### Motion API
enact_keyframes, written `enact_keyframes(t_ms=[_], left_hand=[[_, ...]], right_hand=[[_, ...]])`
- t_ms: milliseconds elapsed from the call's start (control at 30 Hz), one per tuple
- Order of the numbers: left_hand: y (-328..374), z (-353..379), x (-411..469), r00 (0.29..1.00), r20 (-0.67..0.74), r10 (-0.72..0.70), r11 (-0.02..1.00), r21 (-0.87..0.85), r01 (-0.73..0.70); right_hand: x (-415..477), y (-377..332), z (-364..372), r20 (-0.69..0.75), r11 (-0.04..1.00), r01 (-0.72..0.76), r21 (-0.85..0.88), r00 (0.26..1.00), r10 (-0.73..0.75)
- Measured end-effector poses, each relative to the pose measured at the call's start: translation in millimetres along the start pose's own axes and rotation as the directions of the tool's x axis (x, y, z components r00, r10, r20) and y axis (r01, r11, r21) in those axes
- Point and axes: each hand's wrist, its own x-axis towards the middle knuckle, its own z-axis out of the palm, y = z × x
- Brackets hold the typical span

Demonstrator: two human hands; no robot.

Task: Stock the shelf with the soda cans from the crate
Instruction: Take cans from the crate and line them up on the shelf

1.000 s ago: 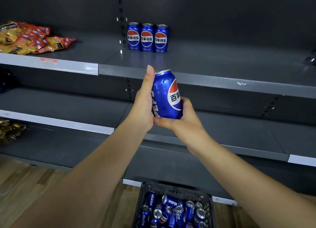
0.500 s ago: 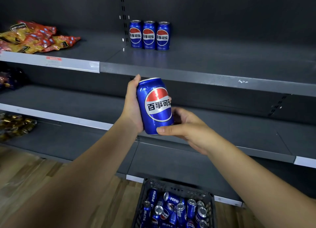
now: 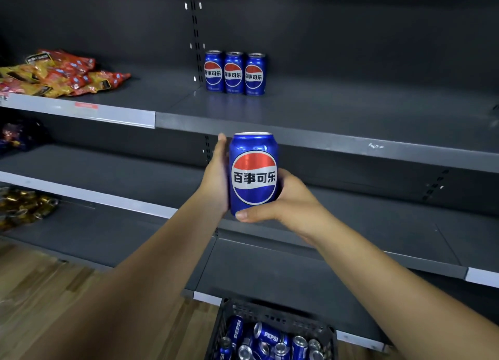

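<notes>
A blue soda can [image 3: 253, 170] stands upright in the air in front of the shelving, its logo facing me. My left hand [image 3: 217, 176] grips its left side. My right hand [image 3: 286, 200] cups its right side and base, thumb across the bottom front. Three matching cans [image 3: 234, 73] stand in a row at the back of the upper dark shelf [image 3: 324, 141]. A black plastic crate [image 3: 270, 313] on the floor below holds several more cans [image 3: 270, 338] lying loose.
Red and yellow snack bags [image 3: 54, 73] lie on the upper shelf at the left. Dark packets [image 3: 16, 135] and gold-wrapped items [image 3: 21, 206] sit on lower shelves at the left. The floor [image 3: 40, 278] is wood.
The can has been turned from tilted with its logo sideways to upright with the logo facing me. Both hands stay on it at about the same height.
</notes>
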Motion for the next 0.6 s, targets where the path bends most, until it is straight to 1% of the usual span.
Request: enact_keyframes(t_ms=[33,100,167,233,333,400,467,533,600], left_hand=[[0.7,-1.1,5.5,0.998,-0.048,0.048,0.999,0.000,-0.048],[-0.4,-7.4,18.3,0.971,-0.173,0.165,0.984,0.095,-0.150],[-1.8,-16.1,32.7,0.926,-0.287,0.245,0.957,0.227,-0.183],[1.0,-22.3,45.7,0.892,-0.330,0.309,0.929,0.308,-0.208],[16.6,-23.6,67.5,0.871,-0.267,0.411,0.886,0.341,-0.314],[32.2,-22.2,85.1,0.860,-0.208,0.467,0.852,0.367,-0.374],[50.4,-21.0,104.0,0.848,-0.145,0.510,0.811,0.409,-0.418],[68.3,-19.8,123.3,0.846,-0.078,0.527,0.771,0.463,-0.437],[85.1,-17.0,142.3,0.855,-0.025,0.518,0.754,0.486,-0.442]], right_hand=[[5.9,-3.0,-0.3,-0.030,1.000,0.013,-0.019,0.999,-0.013],[18.4,-10.0,-0.9,-0.085,0.999,0.037,-0.038,0.996,-0.040],[33.1,-17.3,-2.3,-0.131,0.996,0.061,-0.066,0.989,-0.069],[50.2,-25.8,-6.1,-0.158,0.994,0.067,-0.089,0.984,-0.080],[80.5,-38.6,-13.7,-0.200,0.988,0.076,-0.135,0.975,-0.102],[102.7,-46.0,-18.0,-0.256,0.984,0.075,-0.159,0.960,-0.115],[125.2,-51.6,-22.1,-0.319,0.988,0.070,-0.140,0.941,-0.112],[148.0,-55.9,-27.8,-0.366,0.993,0.066,-0.098,0.925,-0.098],[171.0,-57.9,-35.3,-0.421,0.996,0.056,-0.076,0.903,-0.083]])
